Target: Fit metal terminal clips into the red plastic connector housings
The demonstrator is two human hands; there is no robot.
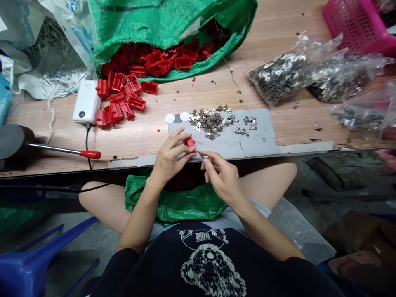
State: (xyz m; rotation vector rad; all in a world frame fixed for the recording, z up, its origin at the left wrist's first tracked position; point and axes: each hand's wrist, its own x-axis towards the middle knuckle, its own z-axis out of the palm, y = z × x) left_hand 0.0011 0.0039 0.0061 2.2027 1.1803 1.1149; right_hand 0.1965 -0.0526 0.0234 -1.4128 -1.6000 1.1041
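Near the table's front edge, my left hand (169,156) pinches a small red plastic housing (189,142) between thumb and fingers. My right hand (220,173) is closed on a thin dark piece (200,154), whose tip points at the housing; whether it is a tool or a metal part I cannot make out. Both hands are over the grey mat (256,142). Just beyond them lies a heap of small silvery metal clips (212,121), with a few clips (250,122) set apart to its right.
A green sack (173,24) spills red housings (117,103) at the back left. A white power bank (86,101) and a red-tipped lever (89,154) lie left. Bags of metal parts (278,76) and a pink basket (355,24) stand right. A blue stool (24,268) is below left.
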